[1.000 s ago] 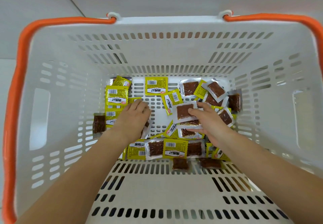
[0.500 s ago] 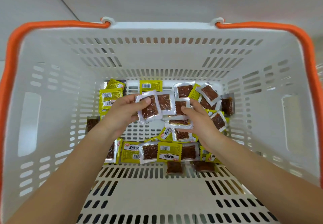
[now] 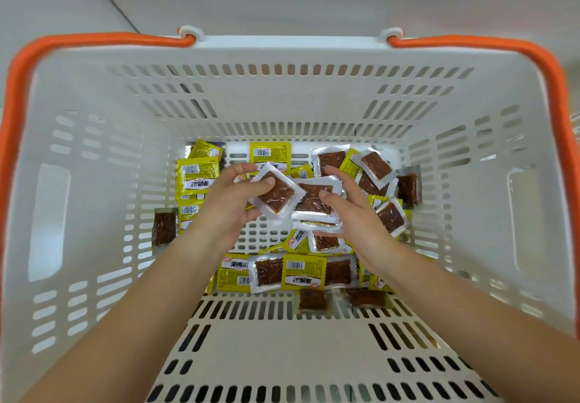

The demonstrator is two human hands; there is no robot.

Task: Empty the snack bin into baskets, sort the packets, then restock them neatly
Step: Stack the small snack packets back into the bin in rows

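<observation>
You are working down inside a white slotted shopping basket (image 3: 94, 214) with orange handles (image 3: 94, 39), and its floor is strewn with small snack packets, some lying yellow printed side up (image 3: 303, 272) and some showing the clear side with the brown snack (image 3: 376, 165). Your left hand (image 3: 230, 206) pinches one clear-side packet (image 3: 276, 193) between thumb and fingers, lifted off the floor and tilted. Your right hand (image 3: 354, 214) curls round a small stack of clear-side packets (image 3: 314, 200), thumb on top, fingers underneath. The two lots overlap at their edges, so the step in hand looks like adding the single packet to the stack. Turn the single packet square to the stack before you lay it on, clear face up like the others, and ease your right thumb aside just enough to let it slide under. Keep the stack low over the basket so anything that slips lands among the rest. The sealed edges look slick; grip across the padded middle.
</observation>
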